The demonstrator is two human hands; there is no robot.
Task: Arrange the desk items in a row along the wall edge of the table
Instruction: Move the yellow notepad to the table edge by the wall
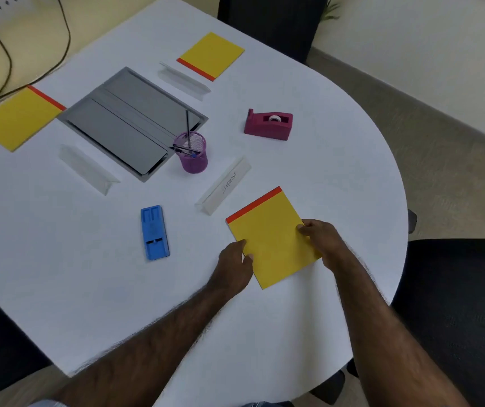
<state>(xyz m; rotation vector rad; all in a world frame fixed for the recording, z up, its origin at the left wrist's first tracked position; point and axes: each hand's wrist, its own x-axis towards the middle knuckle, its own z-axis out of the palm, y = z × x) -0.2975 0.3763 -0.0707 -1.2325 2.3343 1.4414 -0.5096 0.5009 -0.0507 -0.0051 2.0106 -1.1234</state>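
Both hands grasp 1 yellow pad point(270, 236) — left hand point(233, 267) pinching its left edge, right hand point(322, 237) curled over its right edge. The pad lies flat near the table's point(338, 148) rounded edge. Just beyond it sits a name stand point(223, 186); farther in — a blue holder point(154, 232), purple cup point(192, 152), tape dispenser point(268, 125).

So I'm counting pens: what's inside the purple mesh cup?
The purple mesh cup holds dark pens: one stands upright, others lean across the rim. Their lower ends are hidden by the mesh, so the count is unclear.
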